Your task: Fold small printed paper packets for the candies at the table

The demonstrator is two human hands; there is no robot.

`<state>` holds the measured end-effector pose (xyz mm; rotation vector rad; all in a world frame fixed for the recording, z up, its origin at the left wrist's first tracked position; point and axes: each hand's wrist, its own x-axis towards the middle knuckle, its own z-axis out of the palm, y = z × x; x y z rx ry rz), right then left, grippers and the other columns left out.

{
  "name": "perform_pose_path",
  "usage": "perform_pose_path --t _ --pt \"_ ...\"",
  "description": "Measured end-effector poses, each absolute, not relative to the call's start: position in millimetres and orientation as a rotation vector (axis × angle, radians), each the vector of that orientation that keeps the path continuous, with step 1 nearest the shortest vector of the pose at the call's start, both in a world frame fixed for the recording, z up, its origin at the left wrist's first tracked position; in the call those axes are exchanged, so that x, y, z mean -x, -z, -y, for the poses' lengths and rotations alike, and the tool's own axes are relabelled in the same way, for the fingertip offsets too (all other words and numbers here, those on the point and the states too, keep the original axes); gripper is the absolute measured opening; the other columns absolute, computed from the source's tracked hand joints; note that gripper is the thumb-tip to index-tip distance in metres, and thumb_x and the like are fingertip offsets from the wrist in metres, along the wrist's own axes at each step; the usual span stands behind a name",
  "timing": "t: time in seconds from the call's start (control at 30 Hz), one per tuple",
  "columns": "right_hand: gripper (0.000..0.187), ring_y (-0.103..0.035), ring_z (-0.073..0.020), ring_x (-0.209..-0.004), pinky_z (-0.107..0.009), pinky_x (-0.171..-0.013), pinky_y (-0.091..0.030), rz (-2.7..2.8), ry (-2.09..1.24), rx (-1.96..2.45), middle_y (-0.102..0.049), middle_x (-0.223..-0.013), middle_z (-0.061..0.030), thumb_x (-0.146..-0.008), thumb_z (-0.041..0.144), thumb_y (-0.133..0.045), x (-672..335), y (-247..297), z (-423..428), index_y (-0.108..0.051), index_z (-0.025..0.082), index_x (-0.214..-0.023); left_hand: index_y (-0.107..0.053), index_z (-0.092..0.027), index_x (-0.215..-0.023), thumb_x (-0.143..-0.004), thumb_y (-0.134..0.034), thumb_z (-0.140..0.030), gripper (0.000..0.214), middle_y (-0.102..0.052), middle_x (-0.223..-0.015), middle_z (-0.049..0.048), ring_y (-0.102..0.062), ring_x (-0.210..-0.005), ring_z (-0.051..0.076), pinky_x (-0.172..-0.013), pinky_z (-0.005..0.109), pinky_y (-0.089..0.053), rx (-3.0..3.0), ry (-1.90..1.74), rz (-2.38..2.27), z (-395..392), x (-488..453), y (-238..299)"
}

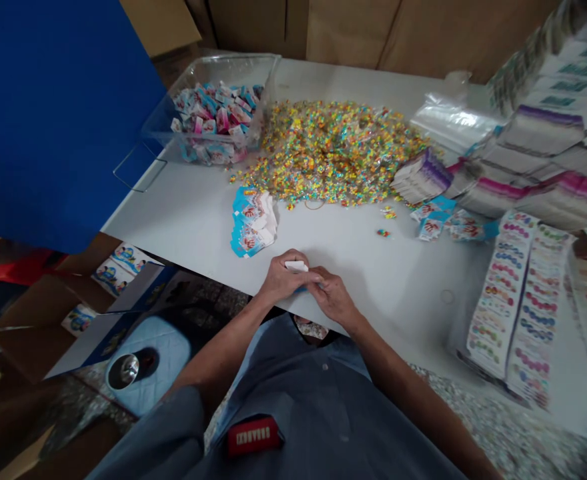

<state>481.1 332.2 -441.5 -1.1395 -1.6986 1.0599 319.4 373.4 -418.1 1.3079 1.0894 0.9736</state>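
My left hand point(279, 279) is wrapped round a small carton point(296, 266), whose white end shows above the fingers. A trace of blue appears lower down on it. From the other side my right hand point(334, 297) closes on the same carton, fingers meeting those of the left; most of the carton is hidden. Both hands are at the table's front edge. Just beyond them lies a fanned stack of flat blue-and-white cartons point(253, 223). Behind that spreads a large heap of small wrapped yellow and multicoloured pieces point(338, 150), with a single piece point(383, 233) lying nearer.
A clear plastic bin point(173, 137) of filled cartons stands back left on the white table point(198, 213). At right are blue cartons point(433, 217), bundled flat cartons point(421, 177), plastic bags point(456, 123) and sticker strips point(503, 293). A stool point(168, 340) bearing a metal cup point(123, 371) is lower left.
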Motion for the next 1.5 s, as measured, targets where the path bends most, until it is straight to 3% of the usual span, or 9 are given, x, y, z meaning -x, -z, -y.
perform_pose_path --t 0.07,0.13,0.23,0.33,0.5,0.77,1.03,1.27,1.5 --pt "0.028 -0.066 -0.0251 -0.098 -0.037 -0.088 -0.052 1.694 -0.975 1.185 -0.074 -0.101 -0.0092 -0.1 0.037 -0.053 -481 446 -333 -0.077 0.024 -0.103 -0.073 -0.017 -0.1 -0.059 -0.093 -0.039 0.051 -0.069 -0.089 0.0023 -0.059 -0.072 0.013 -0.067 0.025 -0.047 -1.338 -0.971 -1.151 -368 -313 416" --pt "0.026 -0.065 -0.025 -0.096 -0.036 -0.087 -0.052 1.666 -0.941 1.229 -0.074 -0.099 -0.0086 -0.1 0.037 -0.054 -482 447 -334 -0.077 0.025 -0.102 -0.072 -0.017 -0.115 -0.072 -0.085 -0.045 0.053 -0.07 -0.089 0.0032 -0.06 -0.071 0.013 -0.065 0.025 -0.047 -1.319 -0.971 -1.19 -362 -303 414" --pt "0.024 -0.067 -0.0238 -0.095 -0.034 -0.088 -0.052 1.624 -0.975 1.248 -0.075 -0.102 -0.0067 -0.099 0.04 -0.058 -484 446 -336 -0.078 0.027 -0.1 -0.073 -0.015 -0.115 -0.086 -0.071 -0.054 0.049 -0.067 -0.069 0.0017 -0.058 -0.058 0.012 -0.053 0.023 -0.044 -1.139 -0.929 -1.142 -355 -290 417" --pt "0.025 -0.069 -0.0234 -0.099 -0.034 -0.092 -0.052 1.622 -1.051 1.215 -0.076 -0.108 -0.0054 -0.098 0.043 -0.06 -487 446 -338 -0.078 0.027 -0.103 -0.074 -0.014 -0.109 -0.082 -0.076 -0.056 0.05 -0.069 -0.065 0.002 -0.063 -0.055 0.013 -0.045 0.02 -0.043 -0.915 -0.865 -1.067 -352 -288 422" --pt "0.024 -0.07 -0.0228 -0.096 -0.034 -0.09 -0.052 1.579 -1.107 1.208 -0.076 -0.103 -0.004 -0.095 0.045 -0.064 -490 446 -338 -0.078 0.027 -0.103 -0.073 -0.015 -0.098 -0.07 -0.089 -0.046 0.045 -0.078 -0.095 0.0078 -0.078 -0.078 0.021 -0.053 0.022 -0.058 -0.687 -0.858 -0.983 -358 -295 422" --pt "0.026 -0.067 -0.0206 -0.081 -0.03 -0.075 -0.053 1.509 -1.178 1.253 -0.068 -0.073 0.0 -0.091 0.047 -0.068 -490 444 -338 -0.077 0.024 -0.099 -0.069 -0.013 -0.094 -0.065 -0.094 -0.042 0.048 -0.078 -0.087 0.0072 -0.078 -0.073 0.022 -0.056 0.025 -0.063 -0.658 -0.797 -0.957 -361 -291 417" --pt "0.021 -0.067 -0.02 -0.081 -0.031 -0.077 -0.052 1.607 -1.1 1.243 -0.073 -0.086 -0.0028 -0.092 0.042 -0.067 -491 450 -338 -0.076 0.023 -0.089 -0.071 -0.013 -0.094 -0.072 -0.088 -0.044 0.041 -0.077 -0.08 0.0064 -0.076 -0.07 0.019 -0.058 0.025 -0.061 -0.872 -0.908 -1.046 -355 -294 420" --pt "0.022 -0.07 -0.0212 -0.09 -0.032 -0.084 -0.052 1.622 -1.127 1.211 -0.077 -0.102 -0.0044 -0.094 0.04 -0.066 -490 451 -338 -0.077 0.025 -0.105 -0.075 -0.014 -0.098 -0.072 -0.088 -0.043 0.041 -0.078 -0.081 0.0078 -0.077 -0.074 0.02 -0.06 0.026 -0.061 -0.964 -0.823 -1.004 -353 -287 423" --pt "0.017 -0.067 -0.0189 -0.077 -0.03 -0.074 -0.05 1.714 -1.048 1.227 -0.074 -0.087 -0.003 -0.094 0.034 -0.065 -489 452 -340 -0.078 0.023 -0.096 -0.074 -0.013 -0.091 -0.064 -0.094 -0.039 0.042 -0.078 -0.08 0.0066 -0.076 -0.068 0.019 -0.056 0.025 -0.061 -0.805 -0.871 -1.064 -354 -288 419"
